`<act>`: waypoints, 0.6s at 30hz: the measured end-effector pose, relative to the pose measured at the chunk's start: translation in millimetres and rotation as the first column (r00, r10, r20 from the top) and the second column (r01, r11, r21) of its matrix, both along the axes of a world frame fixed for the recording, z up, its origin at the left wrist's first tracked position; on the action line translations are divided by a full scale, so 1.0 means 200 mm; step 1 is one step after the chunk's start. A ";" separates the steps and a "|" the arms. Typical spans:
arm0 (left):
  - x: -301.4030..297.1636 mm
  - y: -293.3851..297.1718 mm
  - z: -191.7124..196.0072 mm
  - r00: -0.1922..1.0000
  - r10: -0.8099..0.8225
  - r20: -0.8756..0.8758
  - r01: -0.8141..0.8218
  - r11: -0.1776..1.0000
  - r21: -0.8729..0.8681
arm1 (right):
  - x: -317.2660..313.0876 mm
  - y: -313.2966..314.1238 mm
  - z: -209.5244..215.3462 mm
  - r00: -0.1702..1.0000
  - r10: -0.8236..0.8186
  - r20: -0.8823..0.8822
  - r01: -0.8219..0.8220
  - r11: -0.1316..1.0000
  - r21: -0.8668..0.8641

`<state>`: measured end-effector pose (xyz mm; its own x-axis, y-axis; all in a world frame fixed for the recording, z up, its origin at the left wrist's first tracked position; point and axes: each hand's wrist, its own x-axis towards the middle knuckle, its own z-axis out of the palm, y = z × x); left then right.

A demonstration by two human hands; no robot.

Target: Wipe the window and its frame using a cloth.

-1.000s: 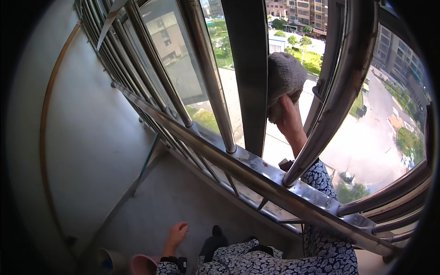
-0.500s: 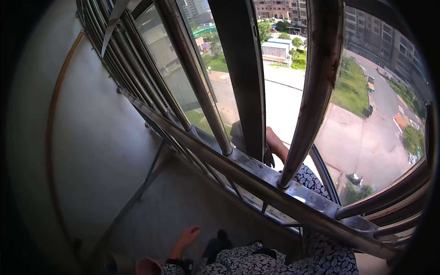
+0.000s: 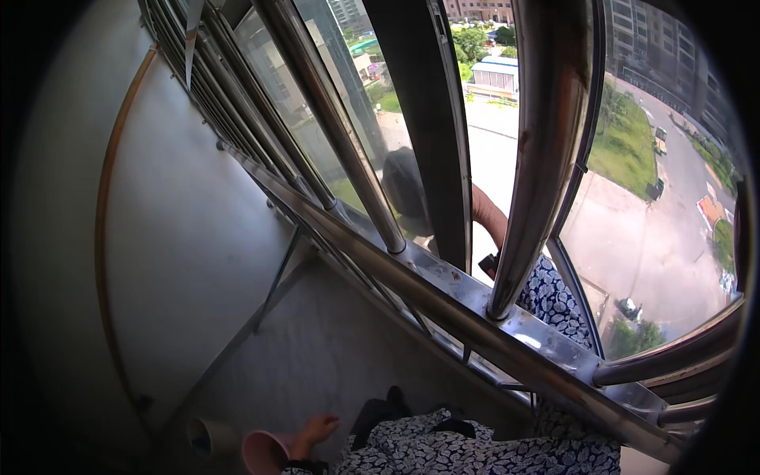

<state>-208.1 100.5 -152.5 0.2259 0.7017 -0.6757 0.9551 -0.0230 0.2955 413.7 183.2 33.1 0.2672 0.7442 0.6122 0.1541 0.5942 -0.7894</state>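
My right arm passes out between the metal bars (image 3: 546, 150), and its bare forearm (image 3: 489, 215) bends behind a black window frame (image 3: 431, 134). That frame hides my right hand and its fingers. A blurred dark grey shape (image 3: 405, 184) shows through the glass just left of the frame; I cannot tell whether it is a cloth or the hand. A small dark object (image 3: 488, 265) sits beside the forearm. Low in the view, my left hand (image 3: 318, 428) is held out with fingers loosely extended and nothing in it, close to a pink bucket (image 3: 265, 453).
A metal rail (image 3: 443, 305) runs diagonally below the bars, above a metal sill (image 3: 459, 277). Left of the pink bucket stands a pale bucket (image 3: 210, 438) on the grey floor (image 3: 317, 332). A white wall (image 3: 174, 229) rises at left. Far below outside lies a paved yard (image 3: 609, 229).
My right forearm has moved up and farther behind the frame, and the dark shape behind the glass has risen and grown. My left hand has shifted down and slightly left. The view has moved a little.
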 end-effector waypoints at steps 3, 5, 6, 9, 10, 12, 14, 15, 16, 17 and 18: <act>0.10 0.00 0.04 1.000 0.010 0.024 -0.011 0.999 0.045 | -0.07 0.03 -0.28 0.981 0.074 -0.180 -0.115 0.966 -0.231; 0.17 0.00 0.05 0.999 -0.017 0.030 0.014 0.995 0.095 | -0.08 -0.01 -0.44 0.981 0.017 -0.195 -0.077 0.948 -0.307; 0.18 -0.01 0.03 0.997 -0.069 0.041 0.064 0.991 0.118 | -0.07 -0.02 -0.51 0.978 -0.025 -0.208 -0.047 0.942 -0.331; 0.18 0.00 -0.02 0.987 -0.112 0.115 0.099 0.989 0.109 | 0.14 -0.14 -0.78 0.939 -0.206 -0.275 0.107 0.936 -0.336; 0.13 -0.04 -0.03 0.987 -0.049 0.152 0.037 0.996 0.081 | 0.05 -0.18 -0.64 0.927 -0.205 -0.315 0.104 0.945 -0.309; 0.01 -0.07 -0.10 0.983 0.028 0.183 -0.040 0.997 0.061 | -0.02 -0.34 -0.47 0.909 -0.379 -0.175 0.302 0.886 -0.351; -0.02 -0.03 -0.14 0.972 0.053 0.229 -0.060 0.998 0.024 | 0.07 -0.52 -0.56 0.862 -0.401 -0.311 0.286 0.890 -0.357; -0.03 -0.01 -0.14 0.980 0.034 0.195 -0.038 0.999 0.021 | 0.10 -0.61 -0.63 0.818 -0.452 -0.355 0.317 0.870 -0.377; -0.04 0.02 -0.14 0.987 0.013 0.163 -0.016 1.000 0.018 | 0.14 -0.72 -0.68 0.804 -0.451 -0.388 0.296 0.869 -0.397; -0.04 0.07 -0.18 0.983 0.001 0.182 -0.002 1.000 0.008 | 0.15 -0.84 -0.73 0.796 -0.529 -0.295 0.387 0.819 -0.424; -0.07 0.08 -0.21 0.983 -0.049 0.179 0.044 0.999 0.031 | 0.15 -0.91 -0.82 0.782 -0.545 -0.303 0.364 0.793 -0.488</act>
